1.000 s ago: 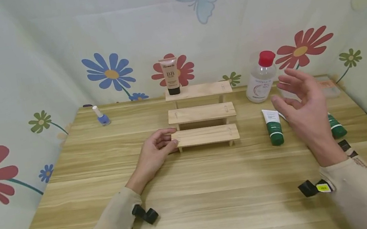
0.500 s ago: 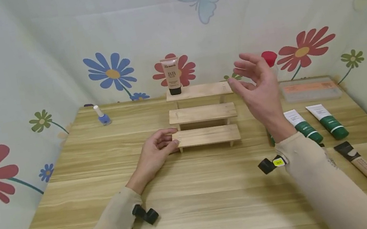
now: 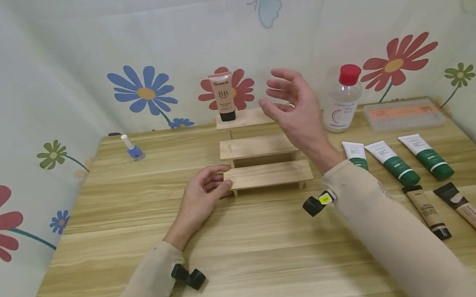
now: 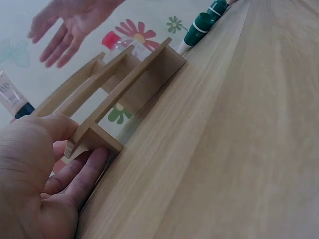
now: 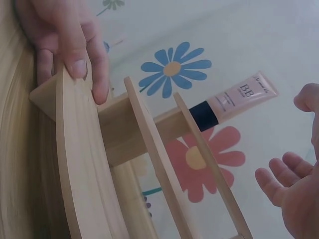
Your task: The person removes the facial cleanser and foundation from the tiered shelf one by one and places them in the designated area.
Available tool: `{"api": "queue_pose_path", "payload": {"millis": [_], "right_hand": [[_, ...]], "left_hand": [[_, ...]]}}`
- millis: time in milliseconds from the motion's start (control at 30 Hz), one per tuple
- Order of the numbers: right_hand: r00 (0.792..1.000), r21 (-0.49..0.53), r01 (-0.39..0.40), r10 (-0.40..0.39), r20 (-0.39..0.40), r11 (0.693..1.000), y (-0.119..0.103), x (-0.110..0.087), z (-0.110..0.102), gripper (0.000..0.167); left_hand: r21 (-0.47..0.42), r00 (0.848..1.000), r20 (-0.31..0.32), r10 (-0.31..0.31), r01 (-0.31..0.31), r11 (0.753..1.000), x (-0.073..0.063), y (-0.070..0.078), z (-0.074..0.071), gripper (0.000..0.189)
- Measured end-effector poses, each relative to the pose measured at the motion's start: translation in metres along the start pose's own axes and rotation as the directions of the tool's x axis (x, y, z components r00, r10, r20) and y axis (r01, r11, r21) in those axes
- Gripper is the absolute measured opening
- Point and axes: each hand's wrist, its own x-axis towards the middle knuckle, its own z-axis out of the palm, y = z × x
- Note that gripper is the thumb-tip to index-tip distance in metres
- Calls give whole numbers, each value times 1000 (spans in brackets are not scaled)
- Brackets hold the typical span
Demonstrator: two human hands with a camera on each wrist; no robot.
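Note:
A three-step wooden display stand (image 3: pixel 270 174) stands on the table. My left hand (image 3: pixel 202 195) grips the left end of its lowest step; in the left wrist view the thumb (image 4: pixel 59 126) lies on the board and the fingers are beneath. On the top step, at its left, a BB cream tube (image 3: pixel 224 97) stands upright on its black cap. My right hand (image 3: pixel 299 110) is raised in the air at the right of this tube, fingers apart and nothing in them. It covers the right part of the upper steps.
Right of the stand are a red-capped clear bottle (image 3: pixel 342 100) and a flat clear box (image 3: pixel 403 115). In front lie several white-and-green tubes (image 3: pixel 428 157) and two beige-and-black tubes (image 3: pixel 427 212). A blue nail polish bottle (image 3: pixel 133 148) stands at the left. A flowered curtain (image 3: pixel 180 17) hangs behind.
My right hand has moved left, from over the green tubes and past the clear bottle to the stand's upper steps. The left hand keeps its grip on the stand.

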Motion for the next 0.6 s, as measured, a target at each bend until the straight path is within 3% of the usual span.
{"api": "queue_pose_path", "payload": {"millis": [367, 600], "right_hand": [[999, 45, -24, 23, 40, 999, 9, 13, 36, 56], [996, 5, -58, 58, 67, 998, 15, 18, 52, 56]], "left_hand": [[-4, 1000, -8, 4, -4, 1000, 1, 0, 0, 35], [2, 1000, -9, 0, 0, 1000, -1, 2, 1, 35]]}}
